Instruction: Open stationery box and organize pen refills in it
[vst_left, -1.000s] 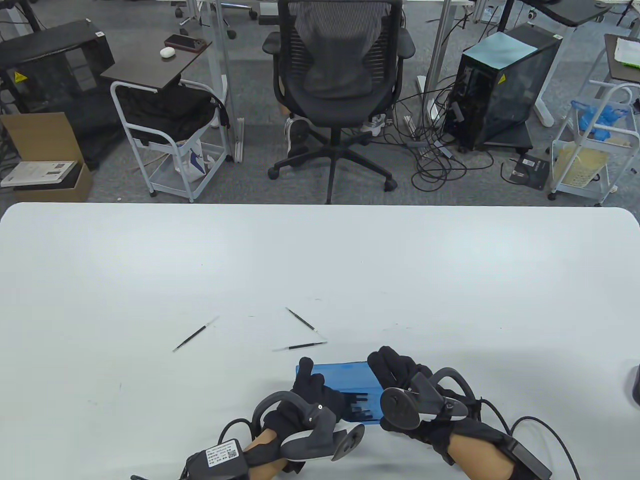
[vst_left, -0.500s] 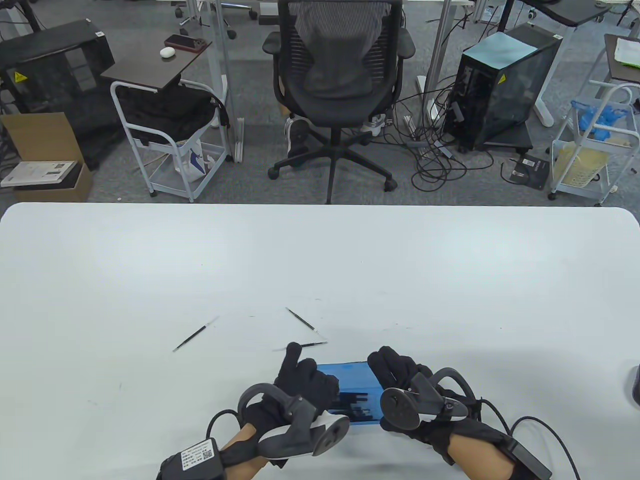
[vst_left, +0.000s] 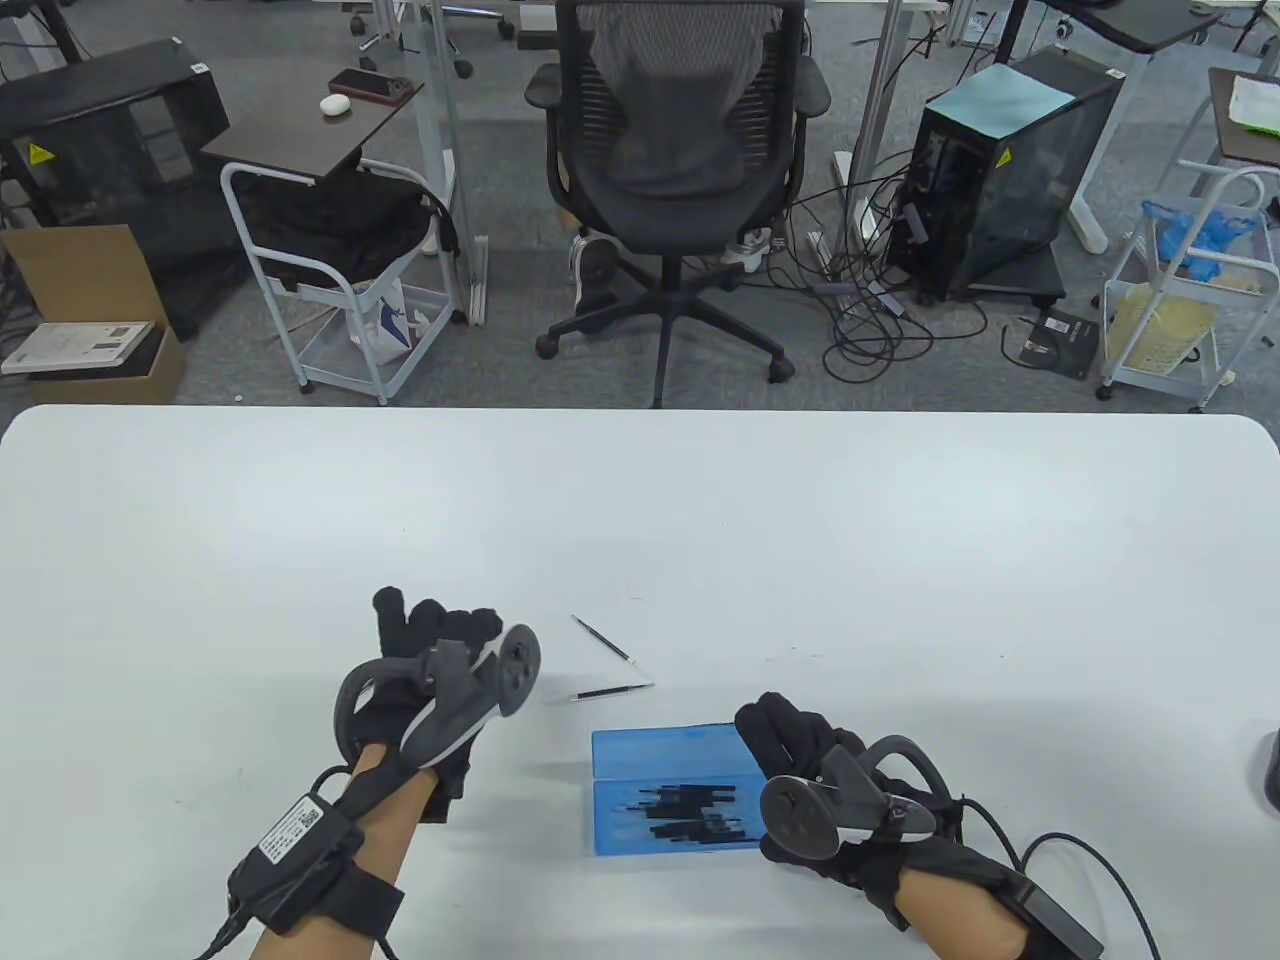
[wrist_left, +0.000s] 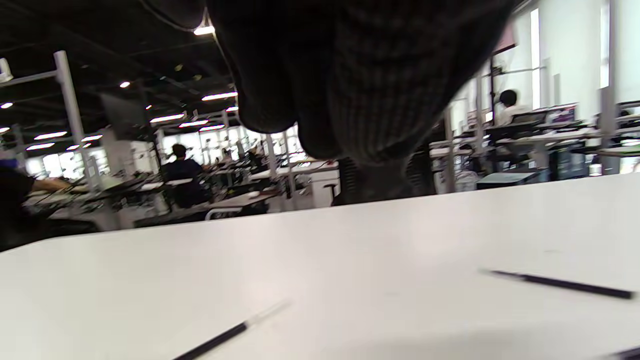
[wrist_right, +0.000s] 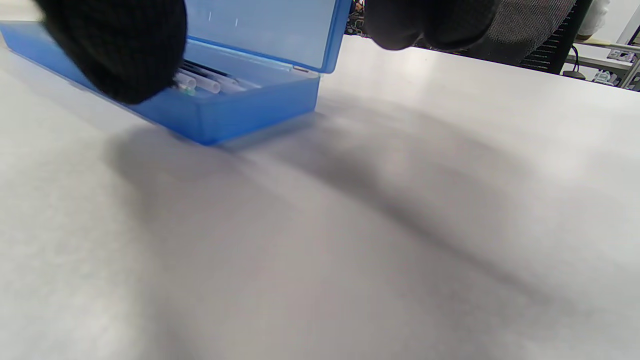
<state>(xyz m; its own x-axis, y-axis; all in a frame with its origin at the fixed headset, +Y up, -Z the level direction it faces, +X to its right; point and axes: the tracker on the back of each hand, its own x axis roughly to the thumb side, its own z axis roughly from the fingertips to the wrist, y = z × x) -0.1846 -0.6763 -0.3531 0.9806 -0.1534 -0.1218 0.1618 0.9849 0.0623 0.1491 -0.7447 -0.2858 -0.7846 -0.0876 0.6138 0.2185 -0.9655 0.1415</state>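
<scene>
The blue stationery box (vst_left: 672, 790) lies open on the near part of the white desk (vst_left: 800, 520), its lid raised at the far side and a handful of dark pen refills (vst_left: 690, 810) already lying lengthwise in the tray. The right hand (vst_left: 800, 750) sits at the box's right end; in the right wrist view its fingers (wrist_right: 120, 50) rest at the tray's rim near the refill ends while the lid stands behind them, which looks like a way of keeping the light box from sliding and the lid from dropping shut while the other hand fetches. I cannot tell whether those fingers actually pinch the plastic or only press on it. The left hand (vst_left: 430, 660) is well to the left of the box, over the spot where loose refills lie scattered. In the left wrist view its fingertips (wrist_left: 350, 100) hang curled above the desk with nothing visibly held, and one refill (wrist_left: 225, 335) lies just below and in front of them, apart from the glove. Two more loose refills lie between the hands, a slanted one (vst_left: 604, 638) farther off and a level one (vst_left: 610, 691) just beyond the box's far left corner. By my reading the job is partly done, and the left hand is placed to gather the leftmost stray first, since that piece is the farthest from the box.
</scene>
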